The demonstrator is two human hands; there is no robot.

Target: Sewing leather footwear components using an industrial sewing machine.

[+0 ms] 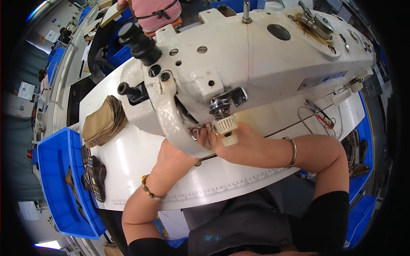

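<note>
A white sewing machine (265, 55) stands in front of me, and both my hands are under its head, close to the needle area. My left hand (180, 150) reaches in from the left, its fingers mostly covered by the curved white guard (173, 121). My right hand (239, 144) lies just right of it, beside the cream tension knob (226, 125). Its fingers are bent inward and partly hidden by the knob. What they hold, if anything, is out of sight. A stack of tan fabric pieces (102, 121) lies left of the machine.
Blue bins (60, 179) stand at the table's left side, with plaid pieces (95, 177) by the edge. Red-handled snips (325, 120) lie right of the machine on the white table (128, 170). More dark pieces (361, 168) sit at the right. A person in pink (156, 15) sits beyond.
</note>
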